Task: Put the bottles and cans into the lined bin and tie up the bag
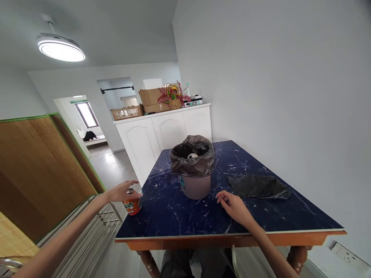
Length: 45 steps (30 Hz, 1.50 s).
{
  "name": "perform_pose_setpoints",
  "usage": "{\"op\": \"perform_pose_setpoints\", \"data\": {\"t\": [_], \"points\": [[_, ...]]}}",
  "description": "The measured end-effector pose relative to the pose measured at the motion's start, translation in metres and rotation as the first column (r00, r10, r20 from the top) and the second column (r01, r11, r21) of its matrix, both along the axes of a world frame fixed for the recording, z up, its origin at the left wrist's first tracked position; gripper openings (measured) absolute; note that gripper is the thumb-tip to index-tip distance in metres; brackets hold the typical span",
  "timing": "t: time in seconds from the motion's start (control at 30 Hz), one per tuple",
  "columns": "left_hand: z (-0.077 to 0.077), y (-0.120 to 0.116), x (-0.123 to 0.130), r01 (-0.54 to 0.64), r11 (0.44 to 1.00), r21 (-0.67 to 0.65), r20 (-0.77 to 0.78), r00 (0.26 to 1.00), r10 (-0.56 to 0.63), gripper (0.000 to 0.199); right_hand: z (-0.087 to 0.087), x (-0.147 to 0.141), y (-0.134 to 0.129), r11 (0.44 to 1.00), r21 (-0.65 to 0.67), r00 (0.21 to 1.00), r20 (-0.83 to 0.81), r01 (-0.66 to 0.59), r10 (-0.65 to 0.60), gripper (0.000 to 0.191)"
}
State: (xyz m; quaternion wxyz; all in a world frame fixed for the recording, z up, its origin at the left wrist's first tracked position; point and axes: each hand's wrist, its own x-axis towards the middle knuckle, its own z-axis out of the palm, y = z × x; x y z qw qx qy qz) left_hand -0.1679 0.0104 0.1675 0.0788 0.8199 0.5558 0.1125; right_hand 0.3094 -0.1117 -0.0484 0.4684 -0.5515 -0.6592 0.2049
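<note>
My left hand (123,192) is at the top of an orange drink can (133,207) that stands upright near the table's left edge. Its thumb and fingers are apart, with the can's top showing between them; whether they touch it is hard to make out. My right hand (232,204) rests low over the table with its fingers curled in and nothing visible in them. Between the hands stands a small trash bin (197,188), lined with a black plastic bag (194,164). A can (193,156) shows inside it. Right of the bin lies a flat black plastic bag (259,187).
The blue marble-patterned table (185,224) meets a white wall on the right. Behind it, a white cabinet (171,131) bears cardboard boxes (150,99) and a flower basket (174,104). A metal rack (95,227) and a brown folding screen (40,170) stand left.
</note>
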Motion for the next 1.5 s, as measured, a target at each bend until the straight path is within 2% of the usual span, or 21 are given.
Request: {"op": "perform_pose_setpoints", "data": {"t": [0.1,0.17,0.23,0.33,0.43,0.5,0.6,0.7,0.77,0.87,1.03,1.13,1.33,1.4,1.5], "points": [[-0.022,-0.020,-0.004,-0.046,0.998,0.047,0.043,0.998,0.044,0.053,0.001,0.000,-0.001,1.000,-0.006,1.000,0.003,0.004,-0.004,0.023],[-0.022,-0.028,0.007,-0.077,0.987,0.142,0.111,0.992,0.062,0.059,0.001,0.000,-0.002,1.000,-0.009,1.000,0.006,0.005,-0.005,0.023],[-0.008,-0.031,0.025,-0.106,0.960,0.259,0.195,0.979,0.056,0.065,0.001,0.000,-0.001,1.000,-0.006,1.000,0.008,0.006,-0.006,0.024],[0.031,-0.031,0.066,-0.119,0.887,0.446,0.316,0.948,-0.031,0.067,0.000,0.000,-0.001,1.000,0.003,1.000,0.010,0.004,-0.004,0.024],[0.071,-0.030,0.118,-0.057,0.827,0.560,0.361,0.915,-0.181,0.063,0.001,-0.001,-0.002,1.000,0.008,1.000,0.010,0.005,-0.005,0.024],[0.087,-0.026,0.154,0.030,0.814,0.580,0.340,0.899,-0.276,0.061,0.001,-0.001,-0.002,1.000,0.007,1.000,0.009,0.005,-0.005,0.025],[0.092,-0.013,0.201,0.191,0.819,0.541,0.262,0.887,-0.380,0.062,0.001,-0.001,-0.001,1.000,0.003,1.000,0.009,-0.001,0.001,0.025],[0.080,0.007,0.228,0.288,0.849,0.442,0.214,0.886,-0.411,0.071,0.000,-0.002,0.000,1.000,-0.001,1.000,0.011,-0.004,0.004,0.025],[0.070,0.018,0.233,0.305,0.871,0.386,0.223,0.885,-0.409,0.080,0.001,-0.002,0.001,1.000,-0.004,1.000,0.012,-0.006,0.006,0.025],[0.062,0.026,0.225,0.305,0.894,0.328,0.271,0.876,-0.398,0.078,0.001,-0.001,0.001,1.000,-0.007,1.000,0.008,-0.012,0.012,0.024],[0.066,0.018,0.200,0.314,0.931,0.187,0.309,0.881,-0.359,0.077,0.001,-0.001,-0.001,1.000,-0.019,1.000,-0.008,-0.017,0.017,0.024],[0.069,0.014,0.196,0.291,0.948,0.129,0.326,0.890,-0.318,0.082,0.001,-0.001,-0.001,1.000,-0.025,1.000,-0.014,-0.012,0.012,0.026],[0.064,0.022,0.217,0.213,0.971,0.112,0.454,0.858,-0.241,0.082,0.002,-0.004,-0.001,1.000,-0.012,1.000,-0.028,-0.013,0.012,0.024],[0.061,0.026,0.226,0.222,0.971,0.091,0.470,0.850,-0.238,0.075,0.003,-0.004,-0.001,1.000,-0.011,0.999,-0.038,-0.013,0.012,0.023],[0.057,0.031,0.231,0.221,0.971,0.094,0.489,0.839,-0.239,0.054,0.004,-0.004,-0.002,1.000,-0.014,0.998,-0.065,-0.017,0.016,0.023]]}}
